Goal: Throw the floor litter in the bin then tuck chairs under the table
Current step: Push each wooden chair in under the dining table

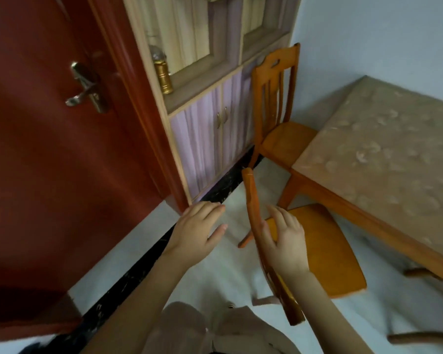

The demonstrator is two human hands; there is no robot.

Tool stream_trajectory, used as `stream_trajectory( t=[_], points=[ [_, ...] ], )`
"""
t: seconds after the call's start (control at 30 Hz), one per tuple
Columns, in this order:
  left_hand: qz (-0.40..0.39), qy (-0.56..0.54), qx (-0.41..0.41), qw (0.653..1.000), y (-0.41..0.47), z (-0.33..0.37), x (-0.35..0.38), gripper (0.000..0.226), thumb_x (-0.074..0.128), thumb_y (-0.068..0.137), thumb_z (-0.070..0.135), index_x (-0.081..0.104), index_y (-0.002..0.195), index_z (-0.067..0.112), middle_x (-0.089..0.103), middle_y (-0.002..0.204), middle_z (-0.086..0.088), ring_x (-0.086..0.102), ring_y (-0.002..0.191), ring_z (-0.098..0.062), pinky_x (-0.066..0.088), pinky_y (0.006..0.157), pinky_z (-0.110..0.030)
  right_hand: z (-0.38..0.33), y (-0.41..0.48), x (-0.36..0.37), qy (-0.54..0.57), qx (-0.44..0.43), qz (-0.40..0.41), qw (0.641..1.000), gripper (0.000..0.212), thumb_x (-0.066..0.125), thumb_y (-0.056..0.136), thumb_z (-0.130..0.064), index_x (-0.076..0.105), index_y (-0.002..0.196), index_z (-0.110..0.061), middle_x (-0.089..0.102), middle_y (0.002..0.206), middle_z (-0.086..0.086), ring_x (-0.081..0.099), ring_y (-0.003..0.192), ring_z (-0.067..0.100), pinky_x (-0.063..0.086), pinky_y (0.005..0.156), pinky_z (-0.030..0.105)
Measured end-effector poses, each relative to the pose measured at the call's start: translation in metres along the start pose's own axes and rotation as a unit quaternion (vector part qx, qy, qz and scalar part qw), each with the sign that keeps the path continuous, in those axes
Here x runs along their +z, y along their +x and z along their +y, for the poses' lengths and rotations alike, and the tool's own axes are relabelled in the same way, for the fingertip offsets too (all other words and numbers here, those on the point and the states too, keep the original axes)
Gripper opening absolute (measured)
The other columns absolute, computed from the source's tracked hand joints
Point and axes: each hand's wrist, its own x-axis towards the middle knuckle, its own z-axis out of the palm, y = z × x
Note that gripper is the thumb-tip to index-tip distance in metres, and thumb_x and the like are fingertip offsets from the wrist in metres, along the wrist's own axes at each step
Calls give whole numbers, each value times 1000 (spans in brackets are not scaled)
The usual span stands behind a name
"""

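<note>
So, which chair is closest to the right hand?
The near chair, its back right at the right hand; the other chair stands farther off beside the cabinet.

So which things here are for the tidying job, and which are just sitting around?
For the job: near chair, with the right hand on its back; left hand, open beside it; far chair; table. No litter or bin shows.
Just there: red door; cabinet; gold jar on its shelf.
</note>
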Motion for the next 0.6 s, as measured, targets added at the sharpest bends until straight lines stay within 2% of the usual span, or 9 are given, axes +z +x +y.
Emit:
stream_trajectory(
  t=[0.13,0.27,0.37,0.5,0.6],
  points=[
    [-47,-16,107,993,50,-15,12,49,41,94,44,59,128,14,62,125,0,51,118,-16,39,102,-32,-3,0,2,-12,95,33,995,47,37,101,-44,55,134,-17,58,136,5,50,126,26,38,107,42],
    [-114,-40,227,967,93,-30,34,52,39,95,50,58,129,16,61,126,1,52,120,-16,37,103,-32,-5,-12,16,-36,214,74,973,50,35,100,-48,55,135,-18,58,135,5,52,126,27,41,104,42],
    [-174,-68,303,934,120,-42,50,58,41,92,58,56,132,19,58,132,2,49,125,-17,40,105,-37,-21,-24,31,-36,295,93,950,54,33,100,-52,53,137,-18,56,137,5,50,128,26,40,105,41],
    [-240,-93,406,877,149,-57,70,63,52,86,62,54,135,22,53,136,5,43,130,-15,33,112,-38,-47,-33,62,17,391,98,915,50,42,101,-47,47,142,-19,50,142,4,47,129,24,40,108,39],
    [-279,-83,453,842,167,-59,81,64,57,84,63,53,134,22,53,136,6,43,129,-14,29,114,-38,-60,-35,87,-16,456,86,885,57,30,96,-63,56,130,-26,62,126,-1,57,114,23,41,102,41]
  ],
)
